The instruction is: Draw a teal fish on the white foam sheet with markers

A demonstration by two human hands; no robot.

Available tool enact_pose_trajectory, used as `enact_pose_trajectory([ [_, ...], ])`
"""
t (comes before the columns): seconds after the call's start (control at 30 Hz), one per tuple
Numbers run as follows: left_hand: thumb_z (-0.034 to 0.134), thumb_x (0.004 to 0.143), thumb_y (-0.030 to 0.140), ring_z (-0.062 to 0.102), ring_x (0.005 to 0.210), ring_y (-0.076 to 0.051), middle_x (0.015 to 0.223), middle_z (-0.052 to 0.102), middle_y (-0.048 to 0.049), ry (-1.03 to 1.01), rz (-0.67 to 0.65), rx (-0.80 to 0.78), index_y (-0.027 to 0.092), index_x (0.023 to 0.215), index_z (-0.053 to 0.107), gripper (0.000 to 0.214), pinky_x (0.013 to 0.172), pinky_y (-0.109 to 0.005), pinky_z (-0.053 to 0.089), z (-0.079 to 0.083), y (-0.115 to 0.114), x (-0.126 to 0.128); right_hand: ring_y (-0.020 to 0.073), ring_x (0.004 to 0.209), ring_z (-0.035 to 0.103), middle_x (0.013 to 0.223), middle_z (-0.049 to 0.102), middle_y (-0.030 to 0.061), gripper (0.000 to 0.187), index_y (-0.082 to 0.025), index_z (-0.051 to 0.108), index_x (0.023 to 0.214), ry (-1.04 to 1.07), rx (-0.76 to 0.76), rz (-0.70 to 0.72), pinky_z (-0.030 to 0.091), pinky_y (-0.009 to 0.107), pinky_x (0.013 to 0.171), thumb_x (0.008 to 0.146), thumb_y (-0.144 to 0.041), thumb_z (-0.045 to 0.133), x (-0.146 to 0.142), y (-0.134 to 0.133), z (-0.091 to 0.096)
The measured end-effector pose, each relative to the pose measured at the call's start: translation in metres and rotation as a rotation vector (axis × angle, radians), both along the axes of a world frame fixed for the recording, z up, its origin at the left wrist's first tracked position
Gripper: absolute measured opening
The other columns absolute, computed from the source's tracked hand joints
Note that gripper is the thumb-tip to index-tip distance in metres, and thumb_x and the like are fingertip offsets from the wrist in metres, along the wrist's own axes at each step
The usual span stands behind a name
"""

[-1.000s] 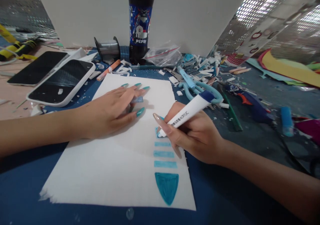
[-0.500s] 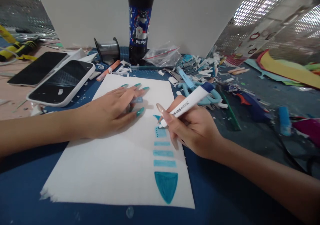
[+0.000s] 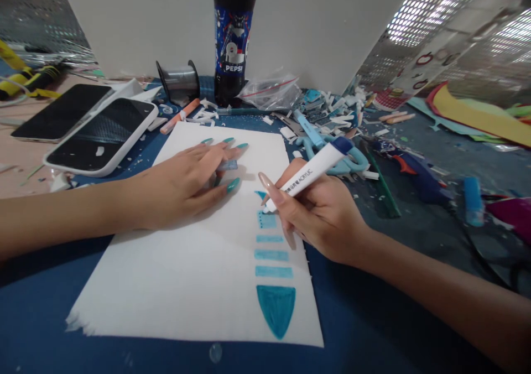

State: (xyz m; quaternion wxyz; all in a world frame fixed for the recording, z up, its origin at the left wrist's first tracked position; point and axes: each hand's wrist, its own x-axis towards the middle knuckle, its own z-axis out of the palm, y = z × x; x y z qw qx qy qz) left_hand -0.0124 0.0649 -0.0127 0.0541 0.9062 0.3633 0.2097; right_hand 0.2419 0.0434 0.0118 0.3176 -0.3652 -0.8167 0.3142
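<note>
My right hand [image 3: 327, 213] pinches a white acrylic marker [image 3: 309, 173] with a dark blue end. Its tip touches the sheet of white paper [image 3: 186, 285] at a light blue block [image 3: 266, 220] with a row of darker dots along its edges. Below that block run several light blue bands [image 3: 271, 255], ending in a solid teal pointed shape [image 3: 276, 310]. A small teal tail-like shape [image 3: 261, 195] sits above, partly covered by my fingers. Flat on the paper lies my left hand [image 3: 191, 183], fingers spread. A small bluish-grey piece [image 3: 227, 165] shows beside its index finger.
Two phones [image 3: 102, 136] lie at left. Behind the paper stand a spool [image 3: 178, 83] and a Pepsi bottle [image 3: 233, 42], beside a plastic bag [image 3: 271, 92]. Light blue scissors [image 3: 346, 164] lie among scraps [image 3: 332, 111] past my right hand. A glue gun [image 3: 423, 175] rests farther right.
The marker's tip stays at the dotted block, with barely any movement of my right hand. My left hand keeps its place on the paper.
</note>
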Motion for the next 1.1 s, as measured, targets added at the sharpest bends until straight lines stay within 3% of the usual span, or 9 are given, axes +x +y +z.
enact_pose_trajectory([
  [0.53,0.032,0.107,0.045,0.047,0.144,-0.023,0.152,0.053,-0.0123,0.011,0.017,-0.017,0.016,0.15,0.041,0.052,0.118,-0.041,0.04,0.0006,-0.0016,-0.0011,0.009,0.046,0.047,0.051,0.047,-0.0058,0.029,-0.022,0.045,0.073,0.032,-0.069,0.034,0.036,0.024,0.047,0.098,-0.032,0.056,-0.0013,0.0001,-0.0008],
  [1.1,0.03,0.108,0.045,0.05,0.141,-0.023,0.147,0.057,-0.0151,-0.003,-0.025,0.079,0.011,0.148,0.042,0.053,0.116,-0.037,0.042,-0.0022,0.0006,-0.0013,0.0088,0.044,0.048,0.05,0.048,-0.007,0.022,-0.021,0.049,0.078,0.039,-0.048,0.084,0.037,0.024,0.046,0.098,-0.029,0.055,0.0001,0.0003,0.0008],
])
